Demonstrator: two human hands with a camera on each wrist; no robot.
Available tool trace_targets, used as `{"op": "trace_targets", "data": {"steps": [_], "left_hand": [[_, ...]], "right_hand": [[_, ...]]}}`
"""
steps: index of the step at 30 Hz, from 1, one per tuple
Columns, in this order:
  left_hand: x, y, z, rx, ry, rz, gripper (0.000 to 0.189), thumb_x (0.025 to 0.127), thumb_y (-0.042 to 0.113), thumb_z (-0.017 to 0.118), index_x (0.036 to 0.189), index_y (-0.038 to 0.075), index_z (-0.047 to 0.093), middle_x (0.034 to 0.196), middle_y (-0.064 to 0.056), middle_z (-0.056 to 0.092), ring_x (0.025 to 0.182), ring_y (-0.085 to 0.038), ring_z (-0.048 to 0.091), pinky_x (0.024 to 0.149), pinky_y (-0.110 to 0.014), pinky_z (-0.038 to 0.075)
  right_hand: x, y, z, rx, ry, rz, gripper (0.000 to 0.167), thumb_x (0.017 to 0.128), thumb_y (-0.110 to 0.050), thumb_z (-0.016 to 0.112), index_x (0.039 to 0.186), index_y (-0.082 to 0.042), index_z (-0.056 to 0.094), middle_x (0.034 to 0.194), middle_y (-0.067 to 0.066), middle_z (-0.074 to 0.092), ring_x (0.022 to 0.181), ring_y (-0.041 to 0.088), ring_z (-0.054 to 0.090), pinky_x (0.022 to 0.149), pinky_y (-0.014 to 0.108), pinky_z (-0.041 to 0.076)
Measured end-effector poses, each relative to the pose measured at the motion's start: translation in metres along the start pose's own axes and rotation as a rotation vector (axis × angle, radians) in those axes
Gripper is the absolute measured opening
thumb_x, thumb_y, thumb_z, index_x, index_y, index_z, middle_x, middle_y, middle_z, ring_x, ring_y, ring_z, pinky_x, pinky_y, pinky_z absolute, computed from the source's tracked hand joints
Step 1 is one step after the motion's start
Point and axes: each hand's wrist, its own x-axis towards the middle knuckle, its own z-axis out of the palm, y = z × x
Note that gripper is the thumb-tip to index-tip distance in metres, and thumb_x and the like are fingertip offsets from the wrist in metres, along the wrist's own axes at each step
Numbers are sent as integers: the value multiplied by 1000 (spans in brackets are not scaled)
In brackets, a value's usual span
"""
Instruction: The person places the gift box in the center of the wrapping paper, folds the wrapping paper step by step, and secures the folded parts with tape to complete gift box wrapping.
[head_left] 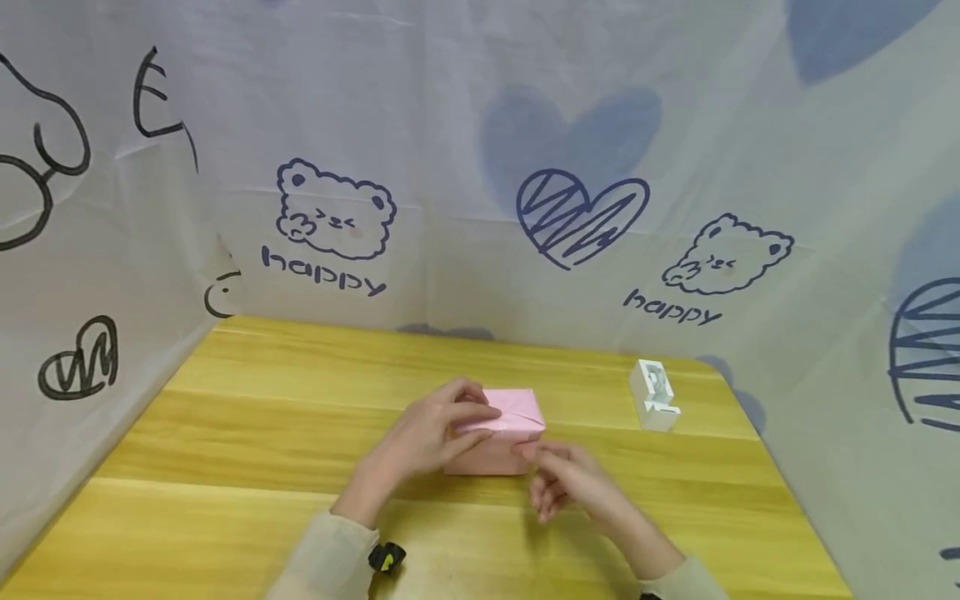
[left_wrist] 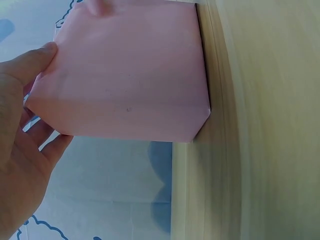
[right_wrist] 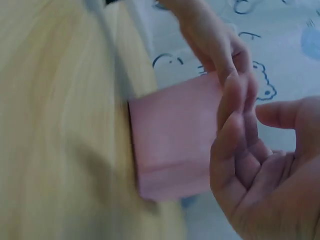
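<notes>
A box wrapped in pink paper (head_left: 487, 457) sits on the wooden table, with folded paper flaps on its top. My left hand (head_left: 431, 429) grips its upper left edge, fingers over the top and thumb against the side facing me. In the left wrist view that pink side appears broad and smooth, with the left thumb (left_wrist: 42, 57) at its edge. At the box's front right upper edge is my right hand (head_left: 573, 483), its index fingertip right at the paper and the other fingers loosely bent. The right wrist view shows the right thumb (right_wrist: 282, 114) apart from the fingers.
A small white tape dispenser (head_left: 651, 396) stands at the back right of the wooden table (head_left: 285, 417). Behind and at both sides hangs a pale cloth (head_left: 450, 183) printed with hearts, bear faces and lettering. A black-and-yellow wrist device (head_left: 387, 557) shows by the left sleeve.
</notes>
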Motion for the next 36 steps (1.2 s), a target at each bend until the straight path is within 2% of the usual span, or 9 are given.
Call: {"op": "trace_targets", "data": {"steps": [4,7,9,12,17,24,28,31,36], "left_hand": [[2,-1,1,-4,12,14,27,93,20,80,120,15,79,120,-1,64,101,-15,65,87,-30,59],[2,-3,2,-10,6,27,26,95,21,78,121,15,79,120,-1,63,102,-15,65,88,-29,59],[2,-4,2,-18,4,34,26,96,21,76,122,15,78,122,-2,63,103,-16,64,88,-29,59],[2,-5,1,-25,6,35,26,97,19,75,123,15,78,122,-3,62,103,-15,64,86,-27,59],[0,-5,2,-33,3,31,27,97,20,75,123,15,78,123,-3,62,99,-13,63,82,-24,58],[0,-4,4,-27,19,31,25,97,18,75,121,15,79,123,-2,63,97,-12,63,78,-24,58],[0,-2,4,-4,34,6,24,96,15,76,120,15,79,122,-1,63,103,-15,64,86,-30,59],[1,2,2,-1,21,-67,32,97,21,76,129,15,73,128,-1,63,115,-20,64,96,-38,58],[0,8,-6,-44,-15,-290,59,101,42,68,153,20,52,151,-3,52,132,-32,58,108,-54,50]], "right_hand": [[-4,-6,-2,-157,157,-174,35,106,-23,62,128,4,67,63,5,63,52,13,61,52,27,55],[0,-10,-4,-309,317,-375,18,101,-17,69,114,-5,75,69,1,63,59,12,60,53,26,54],[7,-11,-6,-442,416,-509,12,97,-16,75,108,-12,77,81,-2,66,72,13,63,62,28,55],[21,-12,-6,-604,494,-624,15,90,-17,83,105,-17,78,105,-4,67,100,19,63,84,37,56],[37,-7,-3,-677,444,-630,26,83,-20,90,105,-16,78,121,1,64,121,25,55,100,48,49],[44,0,0,-737,465,-693,26,81,-18,91,103,-14,79,118,1,65,119,24,56,98,46,51],[45,1,0,-791,477,-728,22,84,-21,89,102,-13,79,116,2,66,119,25,57,98,46,53],[45,-1,-2,-785,456,-731,22,86,-23,87,104,-13,79,118,2,66,119,25,57,98,46,53],[43,-3,-11,-643,428,-670,26,95,-21,78,120,-12,76,125,4,67,121,26,61,100,52,53]]}}
